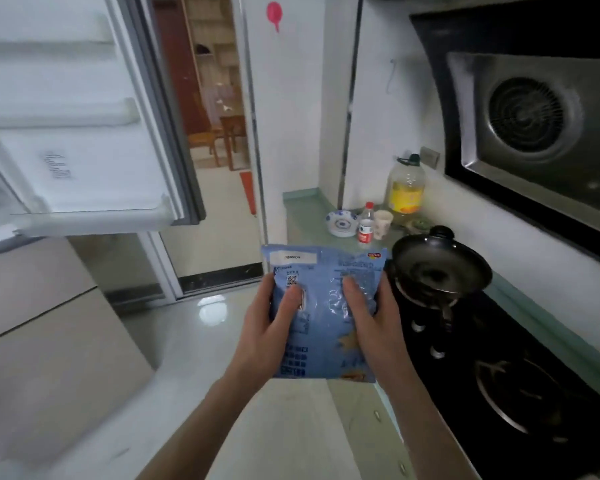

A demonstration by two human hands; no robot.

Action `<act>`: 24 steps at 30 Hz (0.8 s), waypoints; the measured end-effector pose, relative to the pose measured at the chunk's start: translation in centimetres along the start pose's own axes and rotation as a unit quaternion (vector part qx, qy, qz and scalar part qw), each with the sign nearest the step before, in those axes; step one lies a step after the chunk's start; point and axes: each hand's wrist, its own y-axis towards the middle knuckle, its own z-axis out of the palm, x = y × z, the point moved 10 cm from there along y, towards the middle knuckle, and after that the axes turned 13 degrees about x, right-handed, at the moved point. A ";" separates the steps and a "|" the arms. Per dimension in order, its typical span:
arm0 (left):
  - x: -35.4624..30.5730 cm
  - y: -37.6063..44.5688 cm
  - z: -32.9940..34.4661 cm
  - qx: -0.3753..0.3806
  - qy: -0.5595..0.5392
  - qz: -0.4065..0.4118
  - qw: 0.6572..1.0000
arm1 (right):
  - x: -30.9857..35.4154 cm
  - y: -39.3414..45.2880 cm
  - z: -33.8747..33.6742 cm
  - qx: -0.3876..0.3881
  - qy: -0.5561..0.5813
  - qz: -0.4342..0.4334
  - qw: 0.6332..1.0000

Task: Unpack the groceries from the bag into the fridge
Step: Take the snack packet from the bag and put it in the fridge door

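A light blue plastic food packet with printed text and a QR code is held up in front of me, between the fridge and the stove. My left hand grips its left edge, thumb on the front. My right hand grips its right edge the same way. The fridge door stands open at the upper left, its white door shelves showing nothing in them. The fridge's lower drawer fronts are beige. No grocery bag is in view.
A black gas hob with a lidded black pot is at the right, under a range hood. An oil bottle, small bottle, cup and blue-white bowl stand on the green counter. A doorway opens ahead.
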 end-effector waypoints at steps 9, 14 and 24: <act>-1.8 -5.8 -15.4 -0.165 0.031 0.025 0.985 | -1.6 4.2 16.1 0.114 0.000 0.014 0.993; -3.1 -8.2 -23.4 -0.212 0.039 0.039 0.976 | -2.6 6.1 24.7 0.136 -0.006 0.015 0.991; -6.0 -11.4 -38.6 -0.242 0.051 0.080 0.965 | -2.7 9.2 41.3 0.174 0.014 -0.024 0.984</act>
